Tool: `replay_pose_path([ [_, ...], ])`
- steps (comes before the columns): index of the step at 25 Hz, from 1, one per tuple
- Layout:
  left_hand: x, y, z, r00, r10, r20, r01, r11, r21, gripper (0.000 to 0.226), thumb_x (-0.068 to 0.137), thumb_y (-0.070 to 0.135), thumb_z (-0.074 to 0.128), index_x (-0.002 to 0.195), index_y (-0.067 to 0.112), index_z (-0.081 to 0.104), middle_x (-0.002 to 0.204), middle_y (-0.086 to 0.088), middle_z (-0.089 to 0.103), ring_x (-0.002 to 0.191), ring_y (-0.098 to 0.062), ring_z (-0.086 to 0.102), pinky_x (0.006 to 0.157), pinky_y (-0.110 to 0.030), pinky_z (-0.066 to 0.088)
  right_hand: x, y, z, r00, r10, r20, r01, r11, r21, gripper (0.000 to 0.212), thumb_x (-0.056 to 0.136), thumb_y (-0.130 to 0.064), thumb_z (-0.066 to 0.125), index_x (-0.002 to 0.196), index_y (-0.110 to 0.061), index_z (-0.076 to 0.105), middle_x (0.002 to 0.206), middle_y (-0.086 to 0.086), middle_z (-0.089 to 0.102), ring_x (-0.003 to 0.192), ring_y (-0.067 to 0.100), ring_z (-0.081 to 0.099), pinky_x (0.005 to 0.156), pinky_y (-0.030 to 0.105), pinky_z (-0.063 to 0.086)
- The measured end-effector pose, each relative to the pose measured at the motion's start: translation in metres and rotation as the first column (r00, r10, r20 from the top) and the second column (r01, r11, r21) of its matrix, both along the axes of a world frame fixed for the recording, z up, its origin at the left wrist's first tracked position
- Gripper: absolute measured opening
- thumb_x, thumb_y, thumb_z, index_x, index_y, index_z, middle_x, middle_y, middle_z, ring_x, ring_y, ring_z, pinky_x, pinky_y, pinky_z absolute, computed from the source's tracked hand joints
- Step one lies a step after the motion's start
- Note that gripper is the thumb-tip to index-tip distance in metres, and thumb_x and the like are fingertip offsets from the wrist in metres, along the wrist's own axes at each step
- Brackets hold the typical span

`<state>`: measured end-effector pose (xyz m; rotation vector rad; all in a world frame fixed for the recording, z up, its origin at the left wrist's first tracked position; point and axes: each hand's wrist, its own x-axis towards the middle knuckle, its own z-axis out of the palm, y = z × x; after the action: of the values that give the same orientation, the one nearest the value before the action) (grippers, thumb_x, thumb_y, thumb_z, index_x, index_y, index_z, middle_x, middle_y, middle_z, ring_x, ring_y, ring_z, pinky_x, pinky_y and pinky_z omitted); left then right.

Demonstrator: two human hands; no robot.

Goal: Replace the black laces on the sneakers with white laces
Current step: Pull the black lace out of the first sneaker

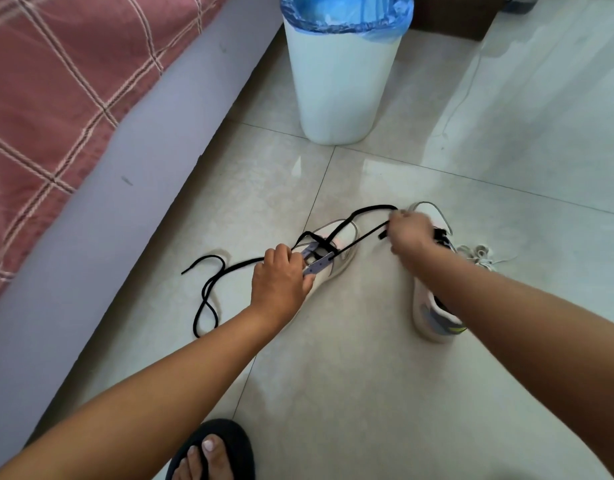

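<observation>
Two pale sneakers stand on the tiled floor. My left hand [281,282] grips the left sneaker [336,258] at its grey eyelet strip. A black lace [364,211] runs taut from its eyelets up to my right hand [411,233], which pinches it. The lace's other end trails in loops on the floor [208,292] to the left. The right sneaker [433,317] lies partly under my right forearm and still shows black lacing. A bundle of white laces [478,254] lies on the floor just right of that shoe.
A white bin with a blue liner [343,74] stands on the floor beyond the shoes. A bed with a red checked cover [56,98] and grey frame runs along the left. My foot in a black sandal [212,452] shows at the bottom.
</observation>
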<state>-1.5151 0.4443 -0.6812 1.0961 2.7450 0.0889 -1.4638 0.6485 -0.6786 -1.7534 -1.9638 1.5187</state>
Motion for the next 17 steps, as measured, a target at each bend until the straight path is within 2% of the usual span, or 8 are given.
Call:
replay_pose_path([
  [2,0.000,0.000,0.001,1.000,-0.007,0.010,0.007,1.000,-0.005,0.030,0.070,0.031,0.079,0.082,0.007,0.064,0.084,-0.011,0.056,0.076,-0.030,0.057,0.054,-0.033,0.043,0.000,0.031,0.013,0.987,-0.151,-0.054,0.156,0.982,0.106,0.033,0.091,-0.019,0.041,0.059,-0.010,0.040,0.057,0.004,0.040,0.062,0.024,0.043,0.062,0.030,0.032],
  [5,0.002,0.003,-0.001,0.999,0.043,0.028,-0.042,0.998,-0.042,0.034,0.092,0.039,0.050,0.111,0.011,0.055,0.113,-0.007,0.049,0.106,-0.026,0.047,0.076,-0.033,0.042,-0.008,0.052,0.028,0.991,-0.128,-0.029,0.131,0.948,0.289,0.026,0.095,-0.017,0.036,0.071,-0.009,0.045,0.066,0.004,0.045,0.070,0.022,0.043,0.062,0.027,0.030],
  [7,0.002,0.005,0.000,0.998,0.057,0.011,-0.057,0.996,-0.072,0.036,0.094,0.041,0.044,0.117,0.014,0.051,0.118,-0.005,0.045,0.111,-0.023,0.043,0.080,-0.030,0.040,-0.013,0.049,0.037,0.998,0.036,-0.048,-0.027,0.984,0.179,0.023,0.097,-0.018,0.037,0.083,-0.008,0.052,0.072,0.009,0.053,0.058,0.023,0.046,0.053,0.028,0.038],
  [9,0.006,0.007,0.004,0.994,0.089,0.066,-0.085,0.994,-0.063,0.037,0.094,0.042,0.044,0.118,0.014,0.051,0.120,-0.005,0.044,0.112,-0.023,0.041,0.080,-0.031,0.040,-0.011,0.029,0.037,0.940,0.338,0.041,-0.339,0.940,0.021,0.025,0.098,-0.020,0.041,0.085,-0.004,0.055,0.069,0.013,0.056,0.051,0.022,0.052,0.044,0.025,0.044],
  [11,0.013,0.007,0.004,0.988,0.101,0.119,-0.095,0.994,-0.056,0.037,0.094,0.043,0.046,0.115,0.013,0.052,0.120,-0.006,0.044,0.112,-0.025,0.040,0.080,-0.031,0.039,-0.003,-0.001,0.024,0.701,0.667,0.253,-0.695,0.718,0.037,0.024,0.097,-0.022,0.045,0.088,-0.003,0.057,0.083,0.016,0.063,0.068,0.028,0.060,0.059,0.031,0.049],
  [12,0.016,0.006,0.003,0.988,0.098,0.116,-0.094,0.995,-0.042,0.038,0.093,0.043,0.046,0.114,0.012,0.053,0.119,-0.007,0.044,0.111,-0.025,0.040,0.080,-0.031,0.038,0.000,-0.017,0.017,0.590,0.735,0.334,-0.798,0.593,0.106,0.022,0.095,-0.024,0.047,0.096,-0.004,0.057,0.094,0.015,0.063,0.082,0.030,0.061,0.068,0.033,0.047],
  [14,0.020,0.006,0.003,0.991,0.096,0.098,-0.094,0.995,-0.020,0.037,0.093,0.043,0.047,0.114,0.013,0.053,0.119,-0.007,0.044,0.111,-0.026,0.040,0.080,-0.030,0.036,0.003,-0.039,0.004,0.536,0.766,0.354,-0.844,0.488,0.222,0.023,0.093,-0.027,0.051,0.108,-0.009,0.054,0.111,0.011,0.056,0.100,0.029,0.055,0.079,0.034,0.042],
  [17,0.020,0.006,0.002,0.987,0.105,0.124,-0.105,0.994,-0.004,0.036,0.093,0.041,0.049,0.113,0.011,0.054,0.119,-0.008,0.044,0.111,-0.027,0.040,0.081,-0.031,0.036,-0.004,-0.048,-0.008,0.604,0.737,0.303,-0.797,0.548,0.253,0.023,0.091,-0.024,0.053,0.109,-0.010,0.054,0.115,0.012,0.050,0.106,0.030,0.051,0.082,0.035,0.042],
])
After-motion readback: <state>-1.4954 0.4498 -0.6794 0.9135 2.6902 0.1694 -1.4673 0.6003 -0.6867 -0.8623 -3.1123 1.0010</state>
